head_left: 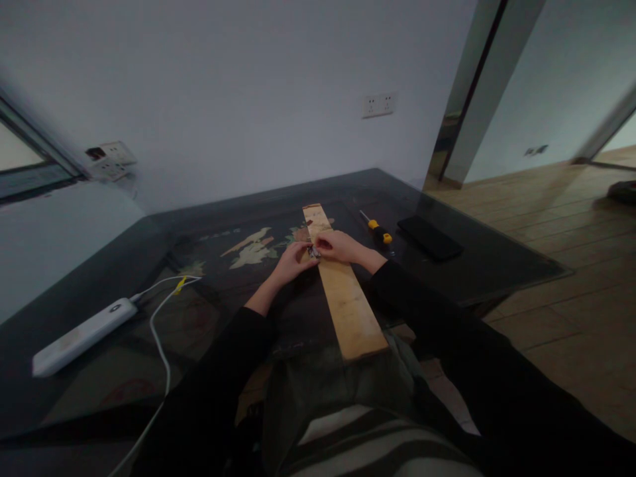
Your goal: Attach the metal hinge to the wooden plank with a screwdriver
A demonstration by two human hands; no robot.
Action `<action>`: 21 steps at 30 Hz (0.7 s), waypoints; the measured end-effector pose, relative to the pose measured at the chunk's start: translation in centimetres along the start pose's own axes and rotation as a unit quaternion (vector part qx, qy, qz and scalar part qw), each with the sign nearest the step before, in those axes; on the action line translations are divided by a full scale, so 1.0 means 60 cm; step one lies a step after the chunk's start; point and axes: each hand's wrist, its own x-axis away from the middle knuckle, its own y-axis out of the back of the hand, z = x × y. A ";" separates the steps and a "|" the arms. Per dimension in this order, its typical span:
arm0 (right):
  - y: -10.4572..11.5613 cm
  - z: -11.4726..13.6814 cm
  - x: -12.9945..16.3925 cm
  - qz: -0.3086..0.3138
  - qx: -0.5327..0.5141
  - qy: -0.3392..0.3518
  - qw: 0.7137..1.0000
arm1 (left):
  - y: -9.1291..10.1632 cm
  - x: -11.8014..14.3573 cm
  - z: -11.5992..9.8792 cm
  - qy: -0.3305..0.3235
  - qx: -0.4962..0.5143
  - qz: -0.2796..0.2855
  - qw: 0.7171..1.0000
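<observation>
A long light wooden plank [348, 305] lies on the dark glass table [124, 278], its near end hanging over the table's front edge. Both my hands meet on top of it near its middle. My left hand [293, 260] and my right hand [338, 246] pinch a small dark and metallic piece [313, 252] between their fingertips, pressed against the plank. What the small piece is I cannot make out. Both arms are in black sleeves.
A yellow-and-black screwdriver [377, 230] lies just right of the plank, and a black phone [430, 236] lies beyond it. A white power bank [82, 334] with a white cable [159, 331] rests at the left. The wall stands behind the table; wooden floor stretches to the right.
</observation>
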 end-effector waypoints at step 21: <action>0.003 -0.026 -0.006 -0.025 0.044 -0.125 0.991 | 0.001 0.000 0.001 -0.012 -0.021 -0.004 1.000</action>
